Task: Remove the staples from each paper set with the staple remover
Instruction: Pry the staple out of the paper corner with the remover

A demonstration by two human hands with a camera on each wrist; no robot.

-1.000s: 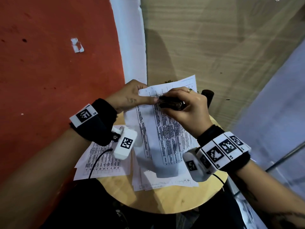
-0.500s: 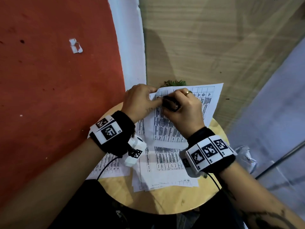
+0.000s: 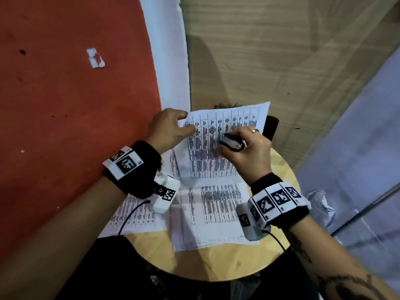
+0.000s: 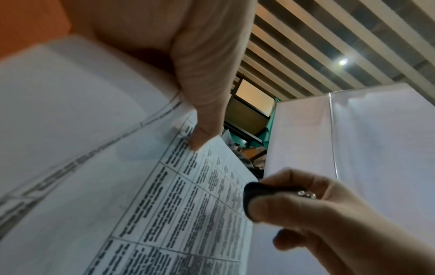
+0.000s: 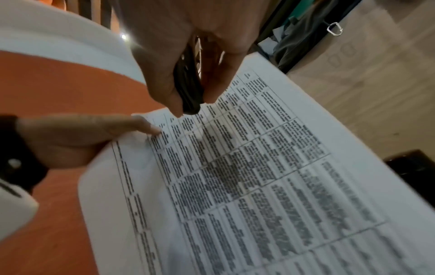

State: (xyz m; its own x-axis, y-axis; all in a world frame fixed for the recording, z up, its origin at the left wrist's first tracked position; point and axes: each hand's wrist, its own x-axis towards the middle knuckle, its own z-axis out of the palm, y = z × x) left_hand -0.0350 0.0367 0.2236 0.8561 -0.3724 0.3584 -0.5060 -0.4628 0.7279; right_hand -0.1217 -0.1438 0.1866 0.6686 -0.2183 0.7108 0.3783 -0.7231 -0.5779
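My left hand pinches the top left corner of a printed paper set and holds it tilted up above the table. Its thumb presses on the corner of the paper set. My right hand grips a black and silver staple remover over the middle of the page, a short way right of that corner. In the right wrist view the staple remover hovers just above the paper set, tip down, near the left hand. No staple can be made out.
More printed sheets lie on the small round wooden table, one hanging over its left edge. A dark cylinder stands behind the held paper. A red surface lies left, and crumpled plastic right.
My right hand has drawn the staple remover away from the top left corner, rightward and down over the page. The left hand keeps its pinch on the corner.
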